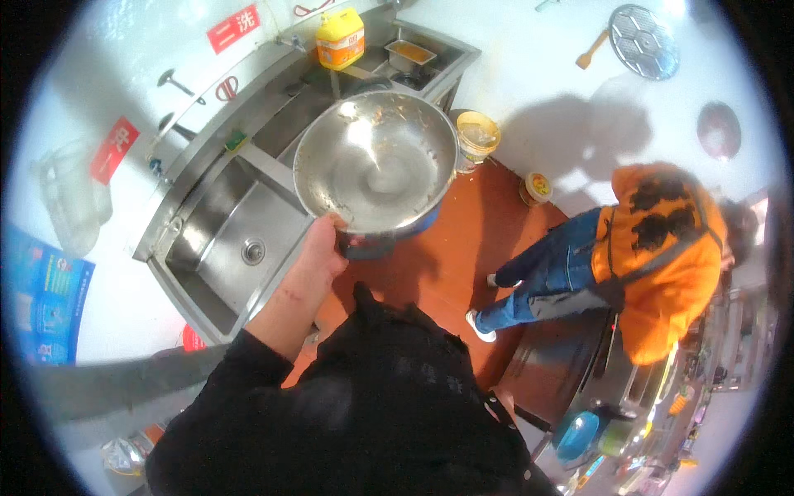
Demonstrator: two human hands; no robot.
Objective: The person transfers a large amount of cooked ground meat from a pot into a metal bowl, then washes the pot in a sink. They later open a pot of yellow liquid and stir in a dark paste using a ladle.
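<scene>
My left hand (329, 247) grips the near rim of a large, shiny stainless steel bowl (378, 167). The bowl is tilted so its inside faces me, and bits of food residue cling to its upper and right wall. Under the near rim, beside my fingers, a dark curved piece (369, 247) shows; I cannot tell what it belongs to. Behind and left of the bowl runs a stainless steel sink unit (273, 164), whose nearest basin (226, 248) has a round drain. A sliver of skin shows at the right edge of my black clothing, but my right hand is out of view.
A yellow jug (340, 40) and a metal food pan (409, 56) stand at the sink's far end. Buckets (477, 133) (536, 188) sit on the red floor (471, 211). To the right, a person in orange (664, 254) stands by a counter with a blue container (577, 435).
</scene>
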